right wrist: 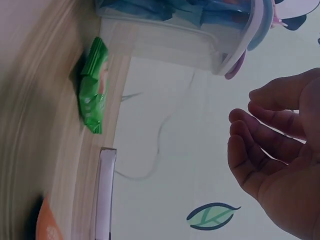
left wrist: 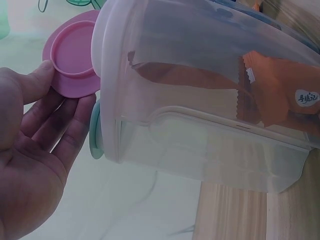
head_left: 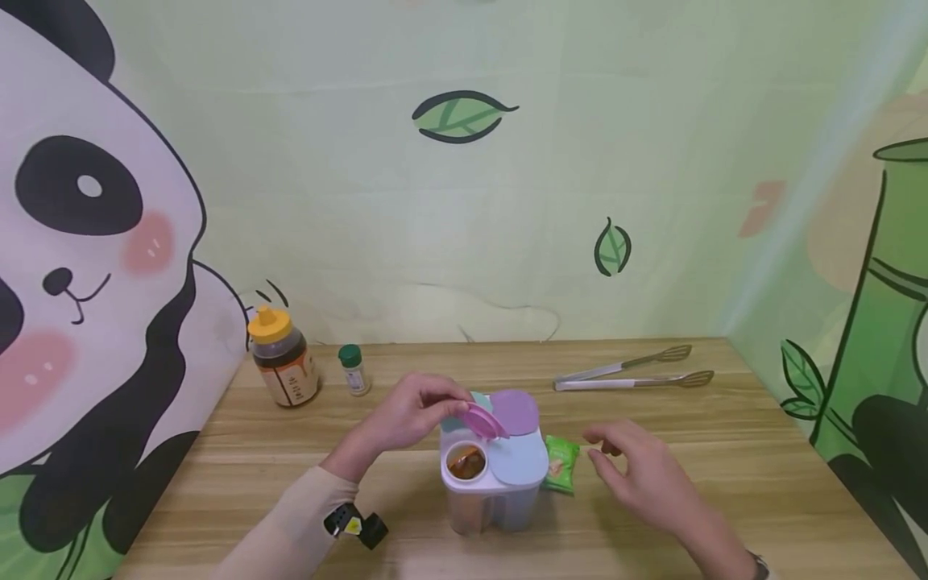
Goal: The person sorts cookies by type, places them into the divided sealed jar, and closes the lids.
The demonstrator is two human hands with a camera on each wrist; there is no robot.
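Observation:
My left hand (head_left: 424,411) pinches the pink lid (left wrist: 75,55) between thumb and fingers, holding it tilted up over the container. The clear storage container (head_left: 500,511) stands upright, with a round opening under the raised lid. Inside that compartment, orange packets (left wrist: 285,92) show through the wall; blue packets (right wrist: 145,7) fill another compartment. Purple (head_left: 516,411), light blue (head_left: 518,461) and mint green (left wrist: 96,130) lids lie closed on top. My right hand (head_left: 641,475) hovers to the right of the container, fingers loosely bent, with nothing in it. Left of its fingertips lies a green packet (head_left: 561,465).
A sauce bottle (head_left: 288,366) with a yellow cap stands at the back left, beside a small green-capped shaker (head_left: 354,372). Tongs (head_left: 623,379) lie at the back right of the wooden table (head_left: 391,515). An orange packet (right wrist: 48,225) lies on the table in the right wrist view.

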